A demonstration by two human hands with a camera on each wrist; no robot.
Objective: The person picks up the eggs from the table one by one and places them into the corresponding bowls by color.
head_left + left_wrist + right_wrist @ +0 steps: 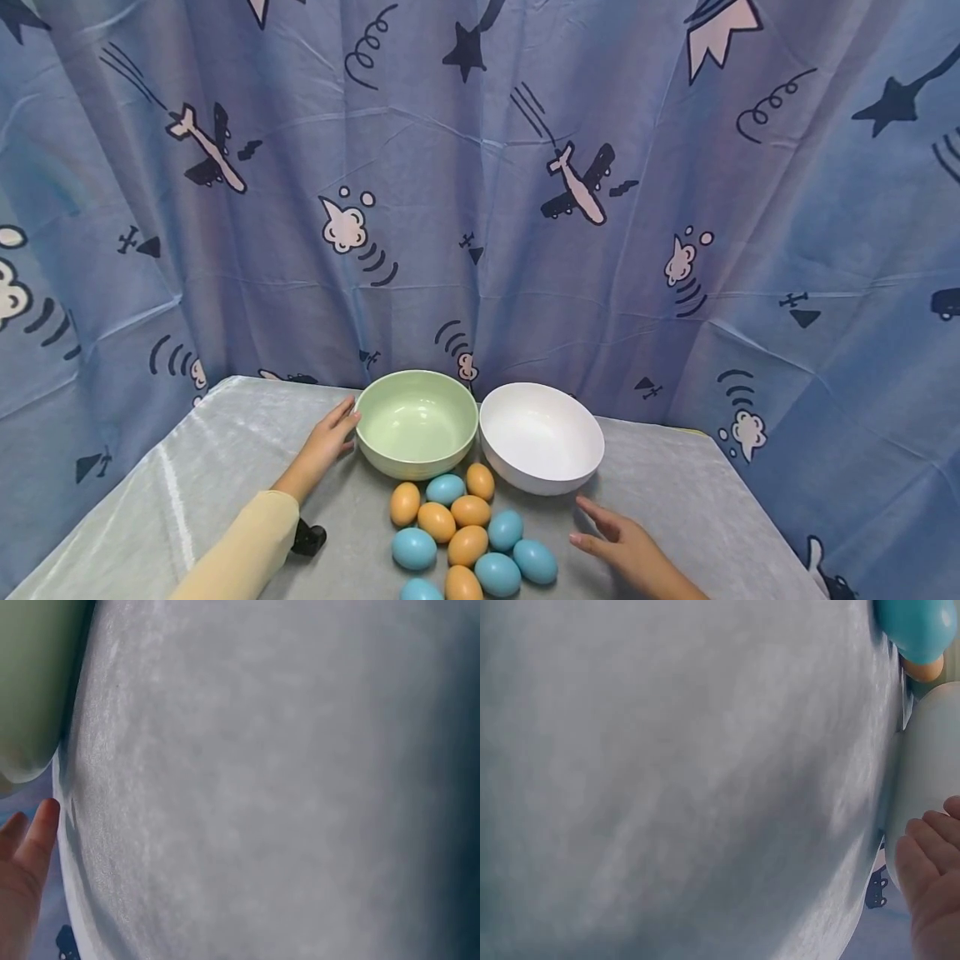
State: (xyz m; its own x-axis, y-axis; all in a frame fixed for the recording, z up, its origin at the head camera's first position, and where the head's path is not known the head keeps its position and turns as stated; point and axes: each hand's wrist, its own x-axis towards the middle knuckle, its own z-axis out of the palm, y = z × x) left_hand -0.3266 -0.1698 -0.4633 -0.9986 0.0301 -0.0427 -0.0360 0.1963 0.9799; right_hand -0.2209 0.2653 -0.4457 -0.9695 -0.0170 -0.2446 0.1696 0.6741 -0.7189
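A light green bowl (417,425) stands at the back of the table, close beside a white bowl (542,440) on its right. My left hand (330,437) is at the green bowl's left side with fingers extended; whether the fingertips touch the rim I cannot tell. In front of the white bowl, toward its right, my right hand (618,546) hovers with fingers spread loosely, holding nothing. Orange eggs (437,522) and blue eggs (414,549), several of each, lie in a loose cluster before the bowls. The lowest ones are cut off by the head view's bottom edge.
A pale grey cloth (667,492) covers the table. Behind it hangs a blue curtain (480,208) printed with planes and stars. A small black object (308,538) shows at the left wrist, partly behind the sleeve (243,546).
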